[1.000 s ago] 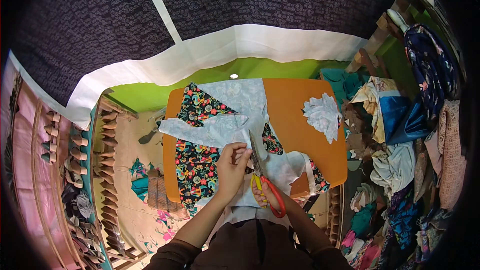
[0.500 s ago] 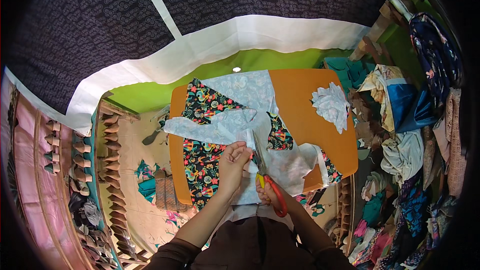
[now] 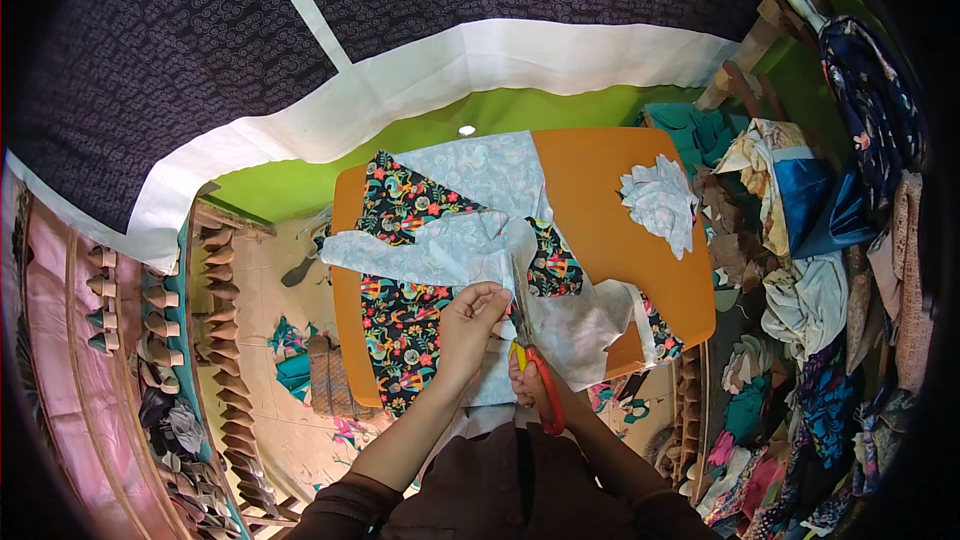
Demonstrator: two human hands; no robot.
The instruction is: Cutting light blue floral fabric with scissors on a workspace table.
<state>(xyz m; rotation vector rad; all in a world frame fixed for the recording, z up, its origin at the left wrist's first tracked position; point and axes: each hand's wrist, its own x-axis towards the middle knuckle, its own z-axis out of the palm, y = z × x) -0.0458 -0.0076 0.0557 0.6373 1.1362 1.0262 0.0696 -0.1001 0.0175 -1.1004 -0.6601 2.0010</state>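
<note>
My right hand [image 3: 533, 383] grips a pair of scissors [image 3: 541, 387] with red and yellow handles, its blades pointing away from me along the edge of some pale fabric. Beside the blades, my left hand [image 3: 474, 324] pinches the edge of that whitish fabric [image 3: 492, 266]. Beneath both hands lies a garment-like cloth [image 3: 402, 325], black with a bright floral print on one face and pale bluish on the reverse. A semi-sheer white piece [image 3: 580, 328] spreads to the right of the scissors. Whether the blades are parted on the cloth is hard to make out.
An orange table [image 3: 600, 190] carries the cloth. A crumpled pale fabric bundle [image 3: 660, 202] sits at its right side. Dark patterned cloth with a white border [image 3: 480, 52] hangs beyond. Wooden shoe forms [image 3: 228, 350] line racks at left; heaped fabrics [image 3: 815, 300] fill the right.
The view has shifted slightly. My hands stay close together at the same spot on the fabric, with the scissors barely moved.
</note>
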